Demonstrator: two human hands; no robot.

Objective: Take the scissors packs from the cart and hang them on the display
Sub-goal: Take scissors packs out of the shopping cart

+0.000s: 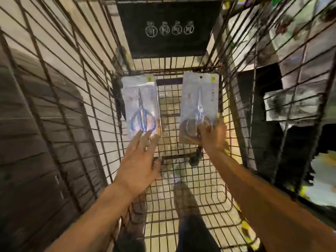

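Two clear scissors packs are inside the wire cart (190, 179). The left pack (141, 104), with blue-handled scissors, lies against the cart's far left corner. My left hand (140, 160) reaches toward it with fingers spread, its fingertips at the pack's lower edge. My right hand (212, 137) grips the lower end of the right pack (199, 100), which holds silver scissors and has a hang hole at its top. That pack is raised and tilted near the cart's right wall.
A black sign with white pictograms (168, 28) hangs on the cart's far end. Wire walls rise on both sides. Shelves with blurred goods (294, 88) stand to the right. My shoe and trouser leg (187, 202) show under the cart floor.
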